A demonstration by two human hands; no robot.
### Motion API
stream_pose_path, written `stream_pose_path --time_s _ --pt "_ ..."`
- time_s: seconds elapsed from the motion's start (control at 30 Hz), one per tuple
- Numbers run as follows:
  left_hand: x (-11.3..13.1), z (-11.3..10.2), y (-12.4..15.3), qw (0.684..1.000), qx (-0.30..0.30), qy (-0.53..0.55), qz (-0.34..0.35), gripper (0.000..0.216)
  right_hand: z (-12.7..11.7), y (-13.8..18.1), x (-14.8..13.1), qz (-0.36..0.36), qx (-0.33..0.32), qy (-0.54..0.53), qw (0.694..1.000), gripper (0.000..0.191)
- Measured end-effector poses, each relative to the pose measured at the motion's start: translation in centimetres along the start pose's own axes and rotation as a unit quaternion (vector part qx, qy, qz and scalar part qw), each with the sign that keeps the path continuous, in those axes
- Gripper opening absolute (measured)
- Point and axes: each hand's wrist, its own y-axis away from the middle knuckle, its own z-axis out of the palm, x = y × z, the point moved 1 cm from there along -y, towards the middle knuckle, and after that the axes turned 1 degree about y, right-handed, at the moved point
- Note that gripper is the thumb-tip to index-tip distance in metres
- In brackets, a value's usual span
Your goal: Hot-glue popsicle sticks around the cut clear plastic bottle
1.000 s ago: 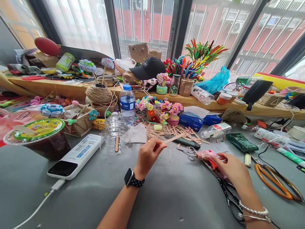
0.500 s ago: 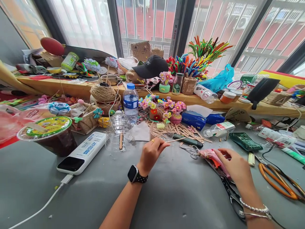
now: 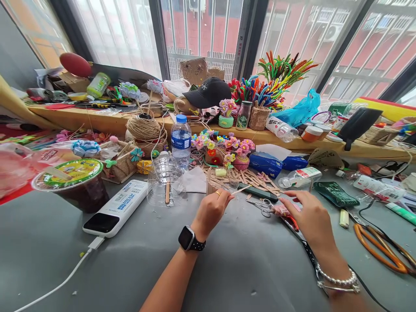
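A thin wooden stick (image 3: pixel 243 189) is pinched between the thumb and fingers of my left hand (image 3: pixel 212 212), its free end pointing right over the table. My right hand (image 3: pixel 310 219) hovers farther right, palm down, fingers apart and holding nothing. Under its fingertips lies a pink wrapped thing (image 3: pixel 281 210), partly hidden by the hand. Small metal scissors (image 3: pixel 264 209) lie just left of it. Larger black-handled scissors (image 3: pixel 307 247) lie partly beneath my right hand and wrist. Behind the stick rests a dark green, elongated object (image 3: pixel 261 193).
Loose wooden sticks (image 3: pixel 234 177) cover the table's back. A cut clear plastic bottle (image 3: pixel 165 180), water bottle (image 3: pixel 181 141), white power bank (image 3: pixel 117 210) and lidded drink cup (image 3: pixel 73 186) stand or lie leftward. Orange-handled scissors (image 3: pixel 377 249) lie right. The cluttered wooden ledge (image 3: pixel 143 124) runs behind.
My right hand has lifted off the pink wrapped thing and moved slightly left, its fingers spreading. The left hand still pinches the stick and has shifted a little right.
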Motion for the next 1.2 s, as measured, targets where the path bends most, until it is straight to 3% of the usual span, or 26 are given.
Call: stream_pose_path --time_s 0.23,0.37,0.83,1.2 --pt "0.1 0.1 0.0 1.0 -0.01 0.012 0.005 0.02 -0.2 -2.4 -7.5 -0.232 -0.059 -0.055 0.969 0.021" --pt "0.0 0.0 0.0 1.0 -0.007 0.02 0.004 0.018 0.6 -2.9 -9.9 -0.272 -0.078 -0.027 0.959 0.01" --pt "0.5 0.0 0.0 0.999 -0.032 -0.025 0.029 0.015 1.4 -2.9 -10.0 -0.336 -0.075 0.007 0.939 0.012" --pt "0.2 0.2 0.2 0.998 -0.054 -0.017 0.007 0.018 1.8 -2.7 -10.0 -0.336 -0.068 0.03 0.939 0.012"
